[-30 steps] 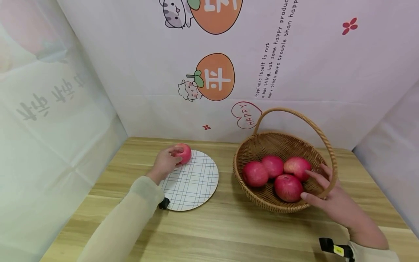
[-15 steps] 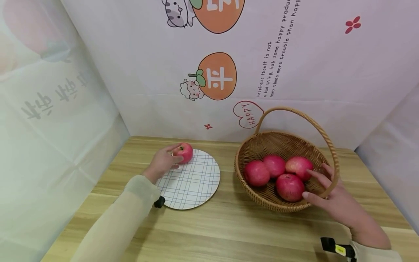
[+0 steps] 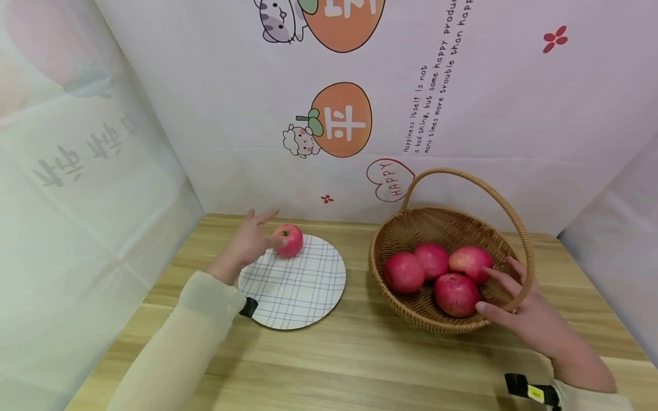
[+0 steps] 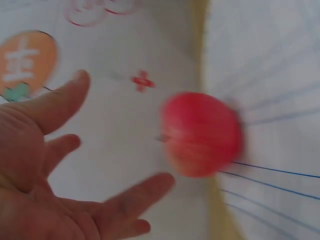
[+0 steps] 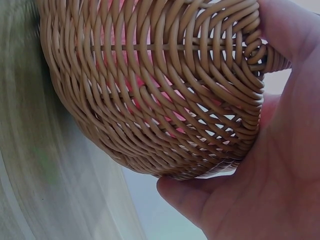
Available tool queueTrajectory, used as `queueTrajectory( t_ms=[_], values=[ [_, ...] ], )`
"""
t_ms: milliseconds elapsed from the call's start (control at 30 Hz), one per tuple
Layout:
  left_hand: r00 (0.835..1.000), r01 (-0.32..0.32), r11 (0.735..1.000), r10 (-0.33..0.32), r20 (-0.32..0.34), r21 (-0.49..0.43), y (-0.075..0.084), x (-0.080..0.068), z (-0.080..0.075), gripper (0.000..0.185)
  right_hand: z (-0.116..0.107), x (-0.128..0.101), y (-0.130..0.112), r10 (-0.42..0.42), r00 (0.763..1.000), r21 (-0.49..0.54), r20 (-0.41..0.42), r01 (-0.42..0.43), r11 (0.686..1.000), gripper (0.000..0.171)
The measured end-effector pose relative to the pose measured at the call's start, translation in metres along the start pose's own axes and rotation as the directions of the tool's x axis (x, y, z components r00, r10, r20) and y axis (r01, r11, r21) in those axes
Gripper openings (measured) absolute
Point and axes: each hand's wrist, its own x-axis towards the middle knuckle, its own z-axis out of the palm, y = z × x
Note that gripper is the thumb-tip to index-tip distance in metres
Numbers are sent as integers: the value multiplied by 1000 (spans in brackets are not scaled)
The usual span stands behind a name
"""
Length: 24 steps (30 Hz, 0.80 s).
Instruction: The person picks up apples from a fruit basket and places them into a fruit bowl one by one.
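A red apple [image 3: 289, 240] sits at the far left part of a round white plate [image 3: 303, 308] with blue checked lines. Beside it, the left hand [image 3: 245, 242] has its fingers spread and holds nothing; the left wrist view shows a gap between this hand and the apple. The right hand [image 3: 524, 311] grips the right rim of a brown wicker basket [image 3: 442, 326], by the foot of its arched handle. Some fingers reach inside the rim, and in the right wrist view a finger [image 5: 185, 197] presses the outer weave. Several red apples [image 3: 455, 294] lie in the basket.
The wooden table [image 3: 329, 365] carries plate and basket, with bare wood between them. A printed white cloth [image 3: 231, 114] hangs right behind the table, and pale cloth stands at both sides. The basket's tall handle [image 3: 493, 197] arches above its opening.
The left hand has let go of the apple, spread its fingers and drawn back to the left. The apple stays on the plate. The right hand keeps its grip on the basket.
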Motion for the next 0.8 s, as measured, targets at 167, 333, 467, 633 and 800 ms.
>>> queueTrajectory(
  t_ms=[167, 333, 467, 633, 800],
  values=[
    [999, -43, 994, 43, 10, 96, 39, -11, -9, 81, 0, 0, -2, -8, 1000, -7, -3, 8, 1000, 74],
    [994, -85, 994, 80, 70, 71, 58, -14, -1, 85, 0, 0, -3, -11, 1000, 4, -6, 11, 1000, 74],
    [986, -121, 991, 115, 117, 52, 70, -16, 8, 88, 0, 0, -4, -10, 1000, 13, -4, 10, 1000, 74],
    [969, -158, 985, 169, 178, -71, 90, -22, 22, 90, -1, 0, -4, -7, 1000, 17, -6, 7, 1000, 74],
    [935, -261, 960, 277, 223, -99, 115, -31, 37, 86, -1, -1, -5, -1, 1000, 9, -3, 1, 1000, 74]
  ],
)
